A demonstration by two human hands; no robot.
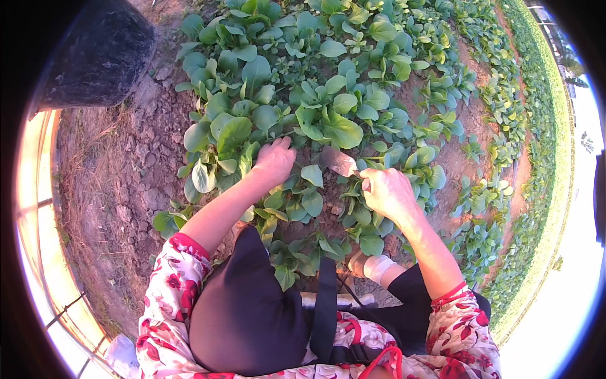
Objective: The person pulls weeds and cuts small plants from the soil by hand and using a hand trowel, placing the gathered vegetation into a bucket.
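Observation:
My right hand [389, 192] is closed around the handle of a small hand trowel [339, 162]. The trowel's metal blade points left, low over the soil and beside a broad-leaved green plant [331, 125]. My left hand [276, 161] reaches in among the leaves left of the blade, fingers bent. Its fingertips are hidden in the foliage, so whether they hold a stem cannot be told. Another leafy plant [232, 135] stands against the left of that hand. More leafy greens [305, 201] grow below, between my forearms.
A dark bucket-like container [104, 57] stands on bare soil [137, 156] at upper left. Dense rows of greens [497, 104] run along the right. A translucent sheet wall [42, 189] edges the left, with a plastic bag [122, 355] near its foot. My knees [246, 303] are close below the plants.

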